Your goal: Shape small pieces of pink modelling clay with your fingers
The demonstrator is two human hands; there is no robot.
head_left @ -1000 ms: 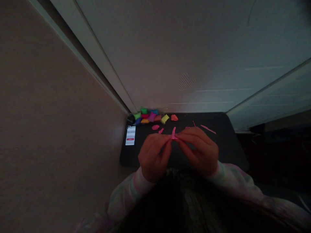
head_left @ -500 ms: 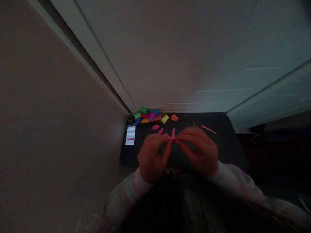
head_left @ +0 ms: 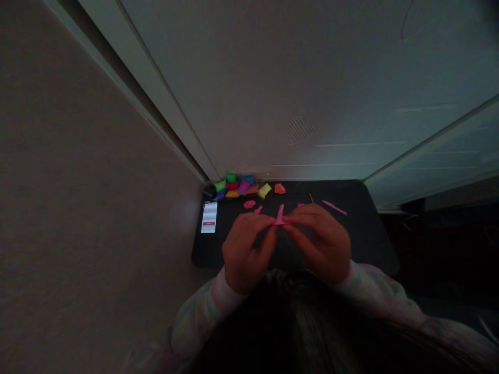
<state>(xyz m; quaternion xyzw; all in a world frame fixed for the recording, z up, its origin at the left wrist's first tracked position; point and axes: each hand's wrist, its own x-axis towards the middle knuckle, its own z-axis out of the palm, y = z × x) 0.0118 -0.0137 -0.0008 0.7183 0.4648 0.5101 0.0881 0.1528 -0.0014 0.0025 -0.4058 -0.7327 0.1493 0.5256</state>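
Note:
A small piece of pink modelling clay point(head_left: 280, 216) is held up above the dark table, its narrow tip pointing away from me. My left hand point(head_left: 248, 250) pinches its left edge between thumb and fingertips. From the other side, my right hand point(head_left: 324, 243) pinches the right edge in the same way. Beyond the hands lie a flat pink clay lump point(head_left: 249, 204) and a smaller pink bit point(head_left: 258, 210). Another pink bit point(head_left: 300, 205) shows just past my right fingers, partly hidden.
Several coloured clay packets point(head_left: 244, 186) are heaped at the table's back left, with a yellow packet point(head_left: 264, 190) and an orange lump point(head_left: 279, 188) beside them. A lit phone point(head_left: 209, 217) lies left. A pink clay tool point(head_left: 334, 207) rests right. A white panel point(head_left: 249, 130) rises behind the dark table point(head_left: 362, 228).
The clay's tip now stands a little farther right and shows more fully between my fingers. Both hands have shifted very slightly right, keeping their pinch. The things on the table have not moved.

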